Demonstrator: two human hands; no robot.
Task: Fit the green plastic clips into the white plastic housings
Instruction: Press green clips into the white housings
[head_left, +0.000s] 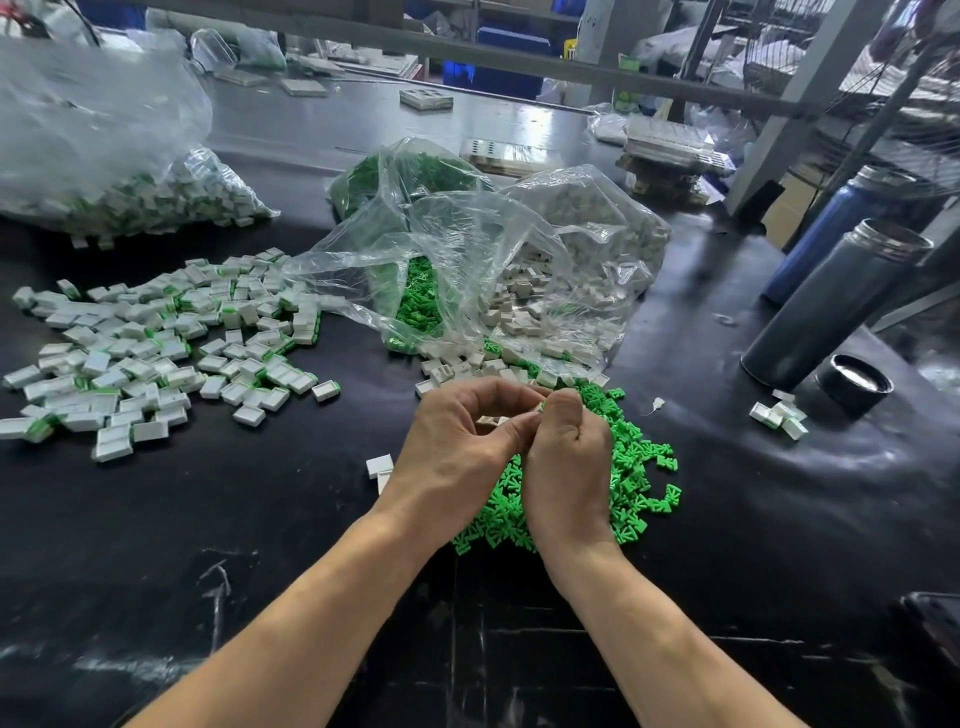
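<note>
Black desk, wide and glossy. On it, left of the green heap, a big clear bag of finished pieces. Just behind the green heap, an open clear bag spilling green clips and white housings. Right of the green heap, two tall flasks and a black cap. Left of the green heap, a broad spread of finished pieces, white with green edges. Green heap of loose clips at centre, partly under both wrists. Left hand above the green heap's left edge, fingers curled around a white housing, only a sliver of it showing between thumb and forefinger. Right hand over the heap, fingers closed tight, thumb tip pressed against the housing, pinching a green clip, barely visible at the tip. Just left of the heap, a lone white housing on the desk.
</note>
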